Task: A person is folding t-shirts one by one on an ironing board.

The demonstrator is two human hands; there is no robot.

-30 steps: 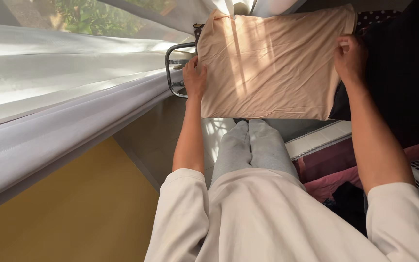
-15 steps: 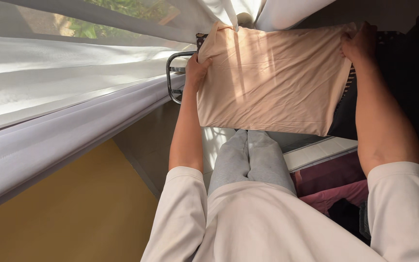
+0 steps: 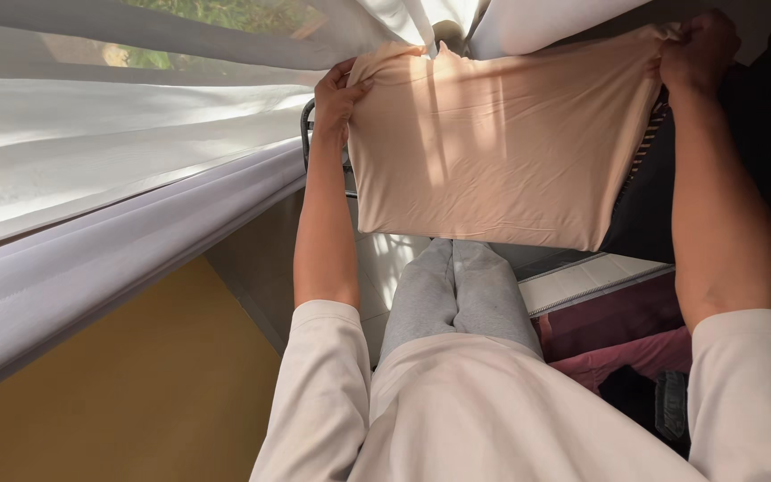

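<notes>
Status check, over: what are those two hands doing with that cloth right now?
Left hand and right hand each pinch a top corner. Beige folded fabric piece held up, spread flat. White sheer curtain close at left, not touching.

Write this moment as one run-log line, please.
left hand: grips cloth corner | right hand: grips other corner | beige cloth: spread flat, held up | white curtain: beside left hand

The folded cloth (image 3: 501,152) hangs stretched between the left hand (image 3: 339,89) and right hand (image 3: 698,49) (each at an upper corner), above the legs (image 3: 457,295), curtains (image 3: 118,170) to its left, perhaps a metal rack (image 3: 307,134) just behind it
</notes>
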